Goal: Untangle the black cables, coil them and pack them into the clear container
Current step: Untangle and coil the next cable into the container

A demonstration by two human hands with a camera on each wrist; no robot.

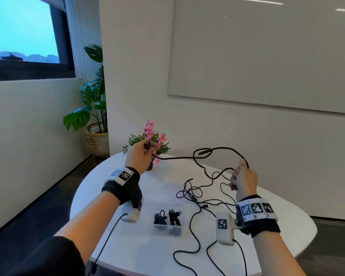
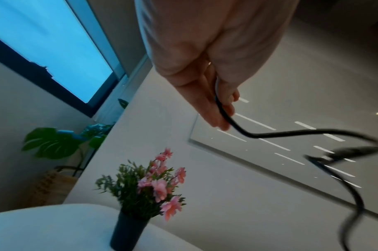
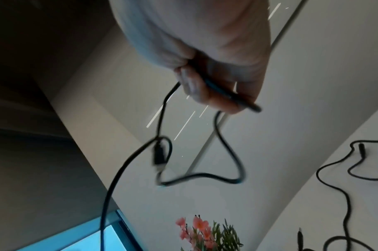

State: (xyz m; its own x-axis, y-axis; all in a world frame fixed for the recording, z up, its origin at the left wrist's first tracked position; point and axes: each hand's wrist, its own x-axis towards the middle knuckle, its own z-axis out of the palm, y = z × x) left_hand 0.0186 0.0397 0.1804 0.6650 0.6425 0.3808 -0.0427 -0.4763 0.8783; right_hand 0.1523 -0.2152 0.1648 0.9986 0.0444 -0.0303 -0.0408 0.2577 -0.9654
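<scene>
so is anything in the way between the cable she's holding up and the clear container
Nothing visible blocks it. The held cable hangs between the left hand and right hand, above the table. The clear container sits open below, near the person, with two coiled cables already inside.

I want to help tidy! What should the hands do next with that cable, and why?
Probably pull the plug out through the loop: the cable, held up between the left hand and right hand, looks knotted there.
</scene>
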